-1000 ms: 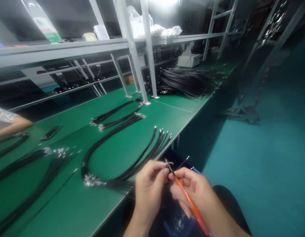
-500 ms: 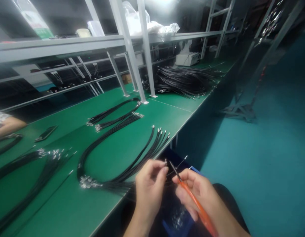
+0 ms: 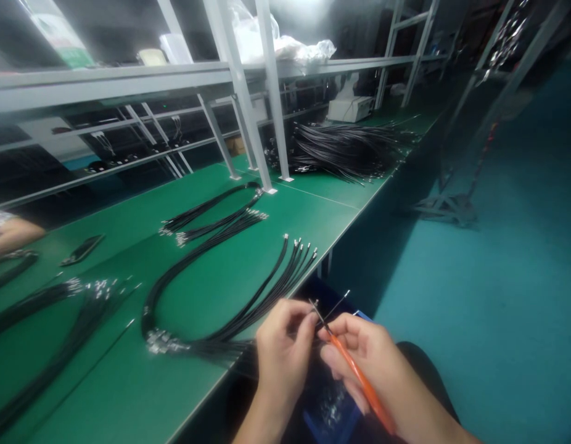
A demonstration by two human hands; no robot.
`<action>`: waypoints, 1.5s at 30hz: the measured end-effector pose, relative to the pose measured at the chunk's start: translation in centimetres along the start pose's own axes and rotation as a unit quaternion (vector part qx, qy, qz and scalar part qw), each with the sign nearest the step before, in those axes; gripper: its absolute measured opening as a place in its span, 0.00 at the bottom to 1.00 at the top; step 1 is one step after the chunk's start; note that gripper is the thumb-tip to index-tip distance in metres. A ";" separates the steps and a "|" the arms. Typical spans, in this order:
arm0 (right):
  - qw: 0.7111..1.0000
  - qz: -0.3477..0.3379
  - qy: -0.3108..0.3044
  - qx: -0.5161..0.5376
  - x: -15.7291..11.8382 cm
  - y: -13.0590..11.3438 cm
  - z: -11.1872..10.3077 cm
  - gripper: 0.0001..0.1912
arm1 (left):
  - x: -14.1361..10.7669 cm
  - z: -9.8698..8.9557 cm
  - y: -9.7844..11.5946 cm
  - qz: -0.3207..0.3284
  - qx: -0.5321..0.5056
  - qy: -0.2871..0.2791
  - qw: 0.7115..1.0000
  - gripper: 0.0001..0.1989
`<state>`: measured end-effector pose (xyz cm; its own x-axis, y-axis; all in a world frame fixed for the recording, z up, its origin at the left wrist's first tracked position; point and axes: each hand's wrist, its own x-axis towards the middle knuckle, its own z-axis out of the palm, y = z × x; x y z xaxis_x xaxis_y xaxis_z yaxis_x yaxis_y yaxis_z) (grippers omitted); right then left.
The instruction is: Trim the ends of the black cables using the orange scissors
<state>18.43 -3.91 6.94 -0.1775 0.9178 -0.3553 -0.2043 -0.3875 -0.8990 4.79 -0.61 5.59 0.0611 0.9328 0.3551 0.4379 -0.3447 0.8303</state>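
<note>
At the bench's front edge, my left hand (image 3: 283,351) is closed in a pinch on the end of a thin black cable, where a small metal connector (image 3: 316,303) shows at the fingertips. The cable's other end (image 3: 346,294) seems to stick out to the right, tipped with metal. My right hand (image 3: 359,351) is wrapped round an orange-handled tool (image 3: 362,379) with a slim dark pointed tip. That tip lies at the connector, beside my left thumb; whether it touches cannot be made out. Below both hands is a blue bin (image 3: 334,413) with small shiny pieces inside.
Bundles of black cables (image 3: 174,271) with metal ends lie on the green bench (image 3: 211,302). A phone-like dark object (image 3: 84,250) and another person's arm (image 3: 17,237) are at left. A cable heap (image 3: 345,151) lies beyond the shelf posts (image 3: 248,105).
The tool's tip has moved left, from just right of my left fingertips to across the connector. My right hand has shifted slightly left with it.
</note>
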 end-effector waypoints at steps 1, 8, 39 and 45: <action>1.000 0.000 -0.002 -0.006 0.0 0.0 -0.1 0.10 | 0.0 0.0 0.0 0.002 0.003 0.000 1.000 0.03; 0.995 -0.061 0.075 -0.028 -0.1 0.6 -0.7 0.12 | 0.1 0.4 -0.3 0.073 0.070 0.035 0.994 0.02; 0.979 0.023 -0.158 0.127 0.2 0.4 -3.7 0.14 | 0.0 0.8 0.1 0.101 0.064 0.079 0.990 0.05; 0.971 0.008 -0.185 0.153 1.0 0.8 -3.5 0.13 | -0.1 0.7 0.4 0.114 0.060 0.076 0.989 0.06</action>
<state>21.46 -3.02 5.00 -0.5047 0.8396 -0.2007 -0.4658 -0.4606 -0.7555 5.55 -0.74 5.57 0.0397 0.8025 0.5953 0.5327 -0.5211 0.6669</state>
